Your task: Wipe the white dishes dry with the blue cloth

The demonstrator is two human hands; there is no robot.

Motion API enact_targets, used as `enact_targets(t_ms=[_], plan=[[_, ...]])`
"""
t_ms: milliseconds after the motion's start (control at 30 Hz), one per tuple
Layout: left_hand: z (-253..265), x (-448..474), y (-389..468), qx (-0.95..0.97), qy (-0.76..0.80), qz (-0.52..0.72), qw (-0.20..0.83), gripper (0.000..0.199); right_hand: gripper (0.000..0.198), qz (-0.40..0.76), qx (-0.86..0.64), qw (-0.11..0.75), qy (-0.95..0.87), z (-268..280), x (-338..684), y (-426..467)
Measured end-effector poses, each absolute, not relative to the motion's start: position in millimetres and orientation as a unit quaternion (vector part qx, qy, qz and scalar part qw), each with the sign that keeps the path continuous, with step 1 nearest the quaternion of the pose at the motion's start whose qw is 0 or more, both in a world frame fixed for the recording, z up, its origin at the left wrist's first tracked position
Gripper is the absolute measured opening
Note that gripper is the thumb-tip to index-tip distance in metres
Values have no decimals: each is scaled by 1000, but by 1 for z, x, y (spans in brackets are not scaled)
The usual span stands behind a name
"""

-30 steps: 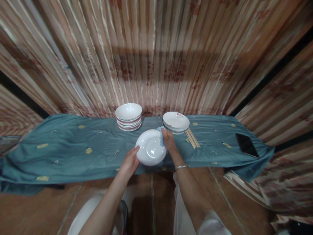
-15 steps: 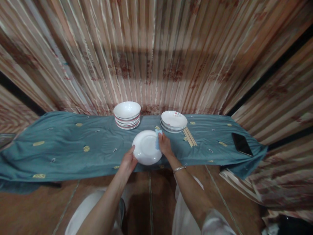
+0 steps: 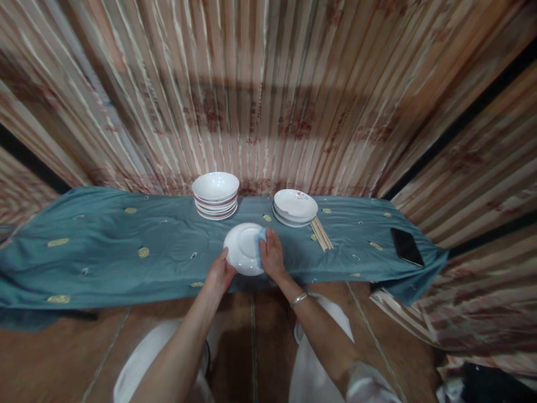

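The glossy white round ceramic plate [image 3: 242,258] is held between the person's two hands, in front of the near part of a surface [image 3: 104,246] draped in teal fabric with yellow and white motifs; whether any of its rim touches the fabric cannot be told. The left hand [image 3: 220,272] grasps the plate at its lower-left rim, thumb over the face turned to the camera, so the plate extends up and to the right of that grip. The right hand [image 3: 272,254] pinches a thin light-blue cloth [image 3: 259,251] and presses it against the plate's right side, so the plate lies directly to the left of this grip, with the cloth between. A raised or recessed ring shows on the plate's visible face. Beyond the plate, toward the back and left, stands a stack of white bowls with red bands [image 3: 215,202]; back and right is a stack of white shallow dishes with a floral print [image 3: 296,206]. Pale wooden chopsticks [image 3: 322,234] lie just beside those dishes, and a flat black rectangular phone [image 3: 406,247] rests near the right end.
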State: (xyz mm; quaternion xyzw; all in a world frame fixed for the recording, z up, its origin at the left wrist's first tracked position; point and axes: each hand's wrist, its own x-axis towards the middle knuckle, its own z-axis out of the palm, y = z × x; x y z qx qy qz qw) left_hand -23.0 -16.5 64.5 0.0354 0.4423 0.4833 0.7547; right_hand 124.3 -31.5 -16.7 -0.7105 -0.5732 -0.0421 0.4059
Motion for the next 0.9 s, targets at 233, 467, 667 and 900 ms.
enact_targets(t_ms=[233, 467, 667, 900], plan=[[64, -20, -14, 19, 432, 480, 763, 43, 52, -56, -705, 369, -603, -12, 111, -49], [59, -20, -13, 11, 424, 486, 764, 45, 51, -60, -686, 347, -636, -5, 102, -60], [60, -21, -13, 20, 418, 479, 772, 46, 50, -50, -659, 330, -673, 3, 94, -69], [59, -24, -12, 12, 419, 465, 780, 46, 50, -33, -604, 333, -723, 11, 82, -67]])
